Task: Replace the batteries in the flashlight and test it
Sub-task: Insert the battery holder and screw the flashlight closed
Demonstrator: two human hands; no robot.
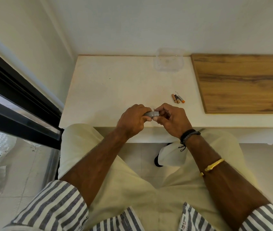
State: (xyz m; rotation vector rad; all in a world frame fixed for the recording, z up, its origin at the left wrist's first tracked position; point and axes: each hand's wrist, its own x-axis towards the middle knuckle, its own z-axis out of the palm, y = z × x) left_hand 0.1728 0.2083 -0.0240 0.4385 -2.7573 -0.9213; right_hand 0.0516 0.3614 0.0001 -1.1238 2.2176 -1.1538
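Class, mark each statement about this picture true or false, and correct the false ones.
1. The left hand and right hand both hold the small grey cylindrical flashlight. True.
2. The small loose batteries lie inside the clear plastic container. False: they lie on the white table, outside it.
3. The brown wooden board lies on the table's right part. True.
4. The right wrist is bare. False: it wears a black braided bracelet.

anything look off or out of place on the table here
Nothing stands out. A few loose batteries lie bunched on the table, and the left hand and right hand hold the flashlight. No spill or damage shows.
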